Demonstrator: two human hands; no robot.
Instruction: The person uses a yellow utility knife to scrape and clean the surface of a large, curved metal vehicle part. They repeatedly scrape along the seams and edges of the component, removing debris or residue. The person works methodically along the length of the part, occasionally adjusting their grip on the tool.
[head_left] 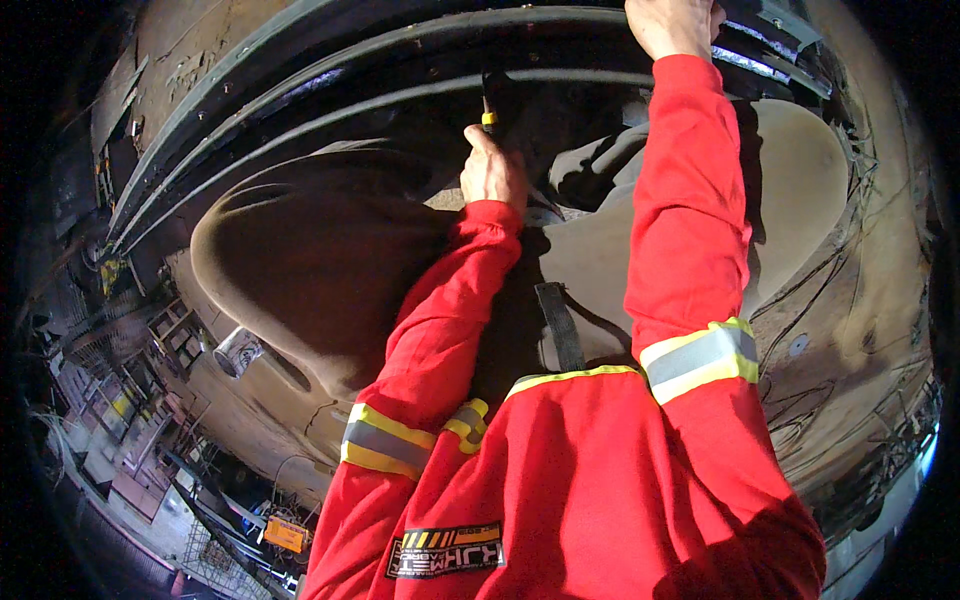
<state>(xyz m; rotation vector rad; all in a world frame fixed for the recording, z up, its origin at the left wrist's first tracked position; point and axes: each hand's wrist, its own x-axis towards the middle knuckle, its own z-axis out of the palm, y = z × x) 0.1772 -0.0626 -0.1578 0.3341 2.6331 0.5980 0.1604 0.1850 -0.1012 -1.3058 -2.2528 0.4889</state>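
Observation:
My left hand (pixel 493 172) is closed around a slim hand tool with a black and yellow handle (pixel 489 119). The tool's thin dark end points up toward the curved metal bars (pixel 420 92); its exact kind is hard to make out. Farther up and to the right, my right hand (pixel 672 25) reaches to the top edge of the view beside the metal rails. Its fingers are bent and partly cut off, so what they grip is hidden. Both arms wear red sleeves with reflective bands, stretched forward between my bent, brown-clad knees.
A dark strap (pixel 560 325) hangs near my waist. A shiny metal cylinder (pixel 238 352) is beside my left leg. Farther off at lower left lie an orange box (pixel 287 533), wire mesh and scattered metal pieces. Thin cables (pixel 800 290) run along the brown surface on the right.

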